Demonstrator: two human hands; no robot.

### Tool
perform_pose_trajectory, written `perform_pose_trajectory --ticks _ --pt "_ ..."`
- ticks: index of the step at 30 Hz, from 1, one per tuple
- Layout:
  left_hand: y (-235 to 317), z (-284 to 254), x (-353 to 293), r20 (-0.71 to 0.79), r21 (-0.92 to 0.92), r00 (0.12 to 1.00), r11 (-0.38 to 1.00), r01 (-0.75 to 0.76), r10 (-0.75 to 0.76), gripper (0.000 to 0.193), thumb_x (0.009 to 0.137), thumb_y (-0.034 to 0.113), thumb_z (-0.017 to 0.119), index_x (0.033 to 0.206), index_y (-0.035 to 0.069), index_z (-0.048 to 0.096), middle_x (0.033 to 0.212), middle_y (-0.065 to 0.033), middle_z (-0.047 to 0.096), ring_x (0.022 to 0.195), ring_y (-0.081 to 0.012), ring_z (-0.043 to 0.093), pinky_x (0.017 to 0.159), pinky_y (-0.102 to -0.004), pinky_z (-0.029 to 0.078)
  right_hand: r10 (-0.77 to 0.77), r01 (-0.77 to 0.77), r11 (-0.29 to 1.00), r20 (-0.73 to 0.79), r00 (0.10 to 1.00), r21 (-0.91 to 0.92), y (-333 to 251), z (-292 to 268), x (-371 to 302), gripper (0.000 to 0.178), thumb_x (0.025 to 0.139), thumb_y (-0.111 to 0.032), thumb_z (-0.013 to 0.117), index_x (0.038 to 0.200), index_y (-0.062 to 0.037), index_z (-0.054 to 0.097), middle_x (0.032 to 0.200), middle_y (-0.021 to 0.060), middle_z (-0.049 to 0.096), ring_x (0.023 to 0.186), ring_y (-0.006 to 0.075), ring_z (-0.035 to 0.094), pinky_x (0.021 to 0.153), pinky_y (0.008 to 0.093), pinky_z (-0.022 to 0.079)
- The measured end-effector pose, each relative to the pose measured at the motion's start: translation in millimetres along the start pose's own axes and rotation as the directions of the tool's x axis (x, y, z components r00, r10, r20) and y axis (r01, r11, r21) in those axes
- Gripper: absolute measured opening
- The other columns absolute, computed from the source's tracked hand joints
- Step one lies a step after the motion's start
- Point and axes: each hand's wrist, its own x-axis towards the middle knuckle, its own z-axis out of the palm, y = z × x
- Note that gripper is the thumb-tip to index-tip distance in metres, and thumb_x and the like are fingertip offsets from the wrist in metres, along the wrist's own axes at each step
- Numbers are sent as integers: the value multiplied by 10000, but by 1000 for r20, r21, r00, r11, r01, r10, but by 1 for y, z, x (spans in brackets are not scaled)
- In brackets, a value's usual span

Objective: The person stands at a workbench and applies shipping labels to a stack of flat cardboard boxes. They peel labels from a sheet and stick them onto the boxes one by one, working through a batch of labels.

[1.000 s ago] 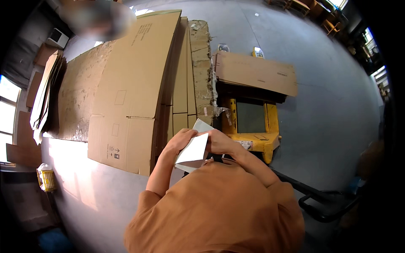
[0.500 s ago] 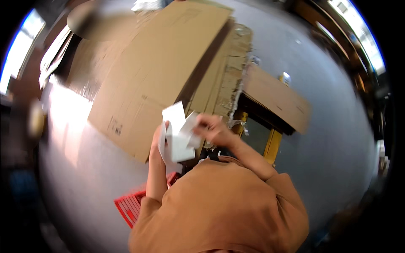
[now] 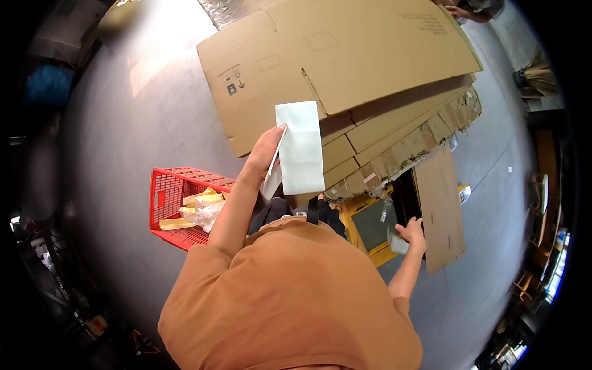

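My left hand (image 3: 265,150) is closed round a folded strip of white labels (image 3: 301,148), held up in front of my body. One face of the strip is turned up, and another fold hangs behind my fingers. Low on the right, my right hand (image 3: 413,234) is stretched out with its fingers apart. A blurred pale piece of paper (image 3: 397,242) is right beside its thumb and looks loose from the fingers. Near that hand, a brown cardboard piece (image 3: 439,216) stands against a dark opening.
Large flattened cartons (image 3: 370,55) lie stacked ahead. A red plastic crate (image 3: 161,200) holding crumpled paper and yellowish strips sits left. Yellow framework (image 3: 383,254) stands near my right side. Another person's hand (image 3: 457,12) shows at the far right edge of the cartons.
My right hand has left the white strip and swung out to the right and down. My left hand still holds the strip. The view has turned, showing more of the red crate.
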Motion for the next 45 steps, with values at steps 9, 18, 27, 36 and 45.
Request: perform_pose_trajectory --ticks 9,18,27,36,45 --pt "20 -82 -44 262 312 961 935 -169 86 441 1009 343 397 1186 -26 559 1012 -56 629 868 -100 562 779 -265 467 -662 547 -56 -441 606 835 -321 -82 -133 468 871 -72 622 1301 28 466 1130 108 591 922 141 600 798 253 479" --pt "26 -212 -60 376 131 910 982 134 -174 655 941 609 342 1220 52 547 956 -75 668 503 -34 378 431 -189 322 -578 607 -442 -727 370 661 -430 -90 -187 192 869 60 574 1006 -33 672 1086 68 615 935 117 595 807 243 470" --pt "33 -223 -54 588 -429 802 881 198 106 596 942 563 410 1192 34 525 818 -68 640 390 -12 317 349 -160 231 -663 674 -511 -744 87 534 -457 -91 -197 137 725 43 668 710 -92 689 1512 126 256 1298 239 377 1038 360 297" --pt "101 -253 3 472 -455 881 866 207 38 258 950 303 523 867 62 557 617 -29 565 369 -67 330 373 -183 241 -720 674 -454 -685 108 583 -498 -93 -174 225 709 126 544 650 -63 651 1556 138 146 1404 298 252 1085 412 236" --pt "241 -359 110 117 -91 993 996 -8 19 234 897 179 634 1001 -30 629 816 -45 673 615 -81 614 525 -230 503 -630 821 278 -551 548 498 -632 -124 -127 307 803 77 514 1032 -40 682 1480 181 310 1260 292 451 986 348 391"
